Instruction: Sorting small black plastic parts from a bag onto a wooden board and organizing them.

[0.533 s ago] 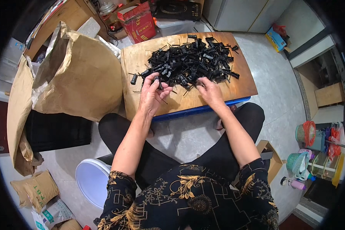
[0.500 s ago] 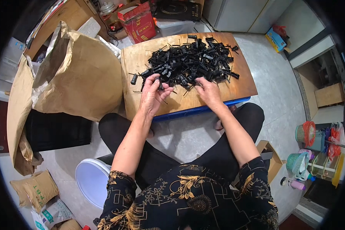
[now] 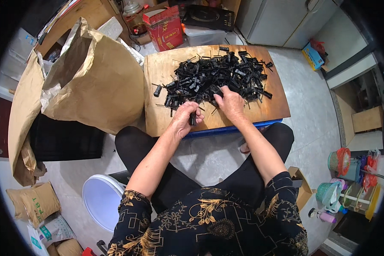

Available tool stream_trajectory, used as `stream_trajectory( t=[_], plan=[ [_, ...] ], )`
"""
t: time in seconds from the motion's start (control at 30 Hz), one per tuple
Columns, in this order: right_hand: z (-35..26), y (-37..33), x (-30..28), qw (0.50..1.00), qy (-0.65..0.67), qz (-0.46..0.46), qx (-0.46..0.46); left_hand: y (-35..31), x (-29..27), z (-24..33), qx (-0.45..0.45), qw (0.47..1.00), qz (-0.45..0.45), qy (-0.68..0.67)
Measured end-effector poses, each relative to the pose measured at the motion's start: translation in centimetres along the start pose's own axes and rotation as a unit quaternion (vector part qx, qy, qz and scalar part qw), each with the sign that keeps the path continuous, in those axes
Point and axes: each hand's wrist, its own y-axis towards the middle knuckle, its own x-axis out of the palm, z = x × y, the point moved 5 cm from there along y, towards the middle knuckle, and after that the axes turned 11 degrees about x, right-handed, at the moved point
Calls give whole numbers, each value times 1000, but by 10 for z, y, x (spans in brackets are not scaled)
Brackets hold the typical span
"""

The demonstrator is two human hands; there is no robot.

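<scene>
A heap of small black plastic parts with thin rods (image 3: 226, 70) lies on a wooden board (image 3: 160, 70). Just off the heap's near edge, my left hand (image 3: 186, 117) is closed around a black plastic part (image 3: 193, 119), whose lower end pokes out below the fingers. To the right of it, my right hand (image 3: 232, 106) reaches the front of the heap. Its thumb and forefinger pinch a dark part, mostly hidden among its neighbours. One loose black part (image 3: 157, 91) rests apart at the board's left.
Left of the board stands a large open brown paper sack (image 3: 100, 85). A white bucket (image 3: 99, 200) is on the floor by my left leg. Behind the board are a red box (image 3: 163, 30) and a black hot plate (image 3: 209, 17). An open cardboard box (image 3: 305, 190) sits at right.
My left hand has come down toward me and turned, its fingers now curled tighter round the part. The right hand stays at the heap's front edge. The whole view has shifted slightly.
</scene>
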Motion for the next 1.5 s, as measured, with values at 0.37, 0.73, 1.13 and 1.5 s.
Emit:
stream_trajectory(
  t=[0.37, 0.73, 1.13, 1.5],
  plan=[
    [-6, 9, -49, 986, -43, 81, -139, 10, 6, 21, 90, 973, 35, 210],
    [-44, -20, -42, 898, 264, -269, -229, -4, 29, 34, 10, 977, -208, 47],
    [-35, -34, -50, 880, 235, -337, -239, -34, 39, 7, -119, 935, -290, -163],
    [-28, -42, -38, 905, 338, -257, -21, -26, 41, 27, 48, 979, -178, 83]
  ],
)
